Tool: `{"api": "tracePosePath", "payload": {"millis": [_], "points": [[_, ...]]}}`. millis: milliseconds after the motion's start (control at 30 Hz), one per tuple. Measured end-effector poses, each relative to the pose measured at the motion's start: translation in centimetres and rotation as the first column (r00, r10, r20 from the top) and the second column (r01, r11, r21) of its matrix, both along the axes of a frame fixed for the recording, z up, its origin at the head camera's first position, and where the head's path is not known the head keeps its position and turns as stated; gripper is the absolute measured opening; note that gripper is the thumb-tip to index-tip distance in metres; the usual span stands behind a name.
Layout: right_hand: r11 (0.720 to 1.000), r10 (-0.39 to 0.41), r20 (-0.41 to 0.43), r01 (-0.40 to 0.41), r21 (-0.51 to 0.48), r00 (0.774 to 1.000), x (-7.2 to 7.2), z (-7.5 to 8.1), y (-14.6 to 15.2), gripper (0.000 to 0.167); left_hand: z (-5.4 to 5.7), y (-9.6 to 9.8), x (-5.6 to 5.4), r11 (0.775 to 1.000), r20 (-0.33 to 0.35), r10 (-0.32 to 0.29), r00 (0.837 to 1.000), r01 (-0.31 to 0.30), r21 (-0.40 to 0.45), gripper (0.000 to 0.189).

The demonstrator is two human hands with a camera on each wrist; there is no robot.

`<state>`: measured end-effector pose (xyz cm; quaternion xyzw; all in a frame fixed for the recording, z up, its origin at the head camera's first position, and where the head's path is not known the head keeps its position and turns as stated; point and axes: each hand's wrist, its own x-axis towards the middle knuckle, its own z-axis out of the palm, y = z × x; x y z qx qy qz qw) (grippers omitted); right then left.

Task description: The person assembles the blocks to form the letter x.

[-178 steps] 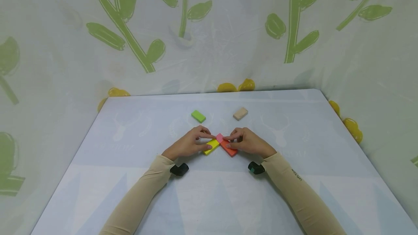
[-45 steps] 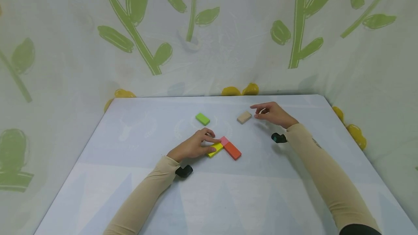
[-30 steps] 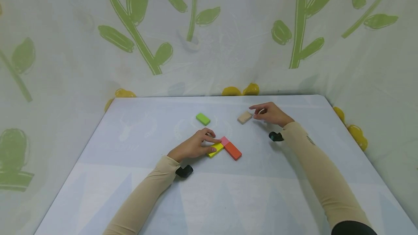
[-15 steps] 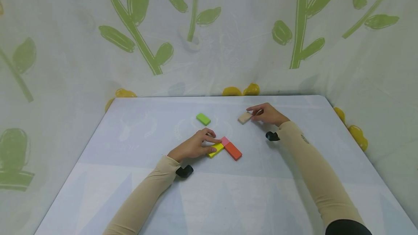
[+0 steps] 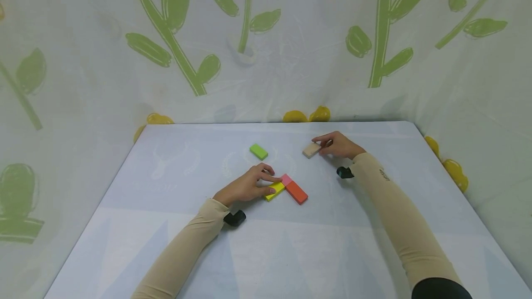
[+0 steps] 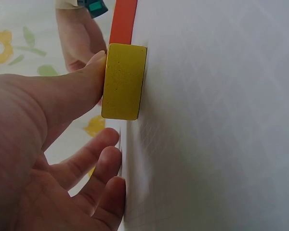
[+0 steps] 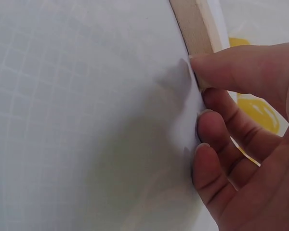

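Observation:
A yellow block (image 5: pixel 275 190) lies flat at a slant, its far end against a small pink block (image 5: pixel 286 179). Beside them an orange-red block (image 5: pixel 296 192) slants the other way, so they form an upside-down V. My left hand (image 5: pixel 246 183) rests on the yellow block, thumb near its closer end and index finger reaching towards the pink one. In the left wrist view the thumb presses the yellow block's (image 6: pixel 124 82) top, with the other fingers spread loosely. Farther right, my right hand (image 5: pixel 338 145) pinches the right end of a plain wooden block (image 5: pixel 311 150) between thumb and index finger.
A light green block (image 5: pixel 258 152) lies on the table left of the wooden block, beyond the left hand. The white table (image 5: pixel 266 253) ends at a wall of flower-printed cloth (image 5: pixel 307 59). Each wrist carries a black camera (image 5: pixel 235 218).
Earlier, my right hand was at the orange-red block. Since then it has moved out to the wooden block's right end, edging left until thumb and index finger took hold. My left hand stays put.

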<state>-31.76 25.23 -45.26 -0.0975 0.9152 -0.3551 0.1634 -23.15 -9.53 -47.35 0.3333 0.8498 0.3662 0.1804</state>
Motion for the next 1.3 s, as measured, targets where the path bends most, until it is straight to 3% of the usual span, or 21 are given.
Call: {"api": "tracePosePath", "payload": {"millis": [467, 833, 1300], "points": [[0.999, -0.027, 0.023, 0.026, 0.036, 0.999, -0.3, 0.0, -0.6, 0.044, -0.1, 0.0, 0.2, 1.000, 0.005, 0.007, 1.000, -0.007, 0.004, 0.040], [0.994, -0.050, 0.055, 0.044, 0.104, 0.997, 0.1, 1.2, -1.2, 0.041, 0.0, 0.0, 0.2, 1.000, -0.015, -0.005, 1.000, 0.005, -0.005, 0.040], [0.990, -0.080, 0.096, 0.069, 0.120, 0.992, -0.2, 1.6, -0.8, 0.040, -0.2, 0.1, -0.1, 1.000, -0.027, -0.009, 1.000, 0.009, -0.018, 0.040]]}}
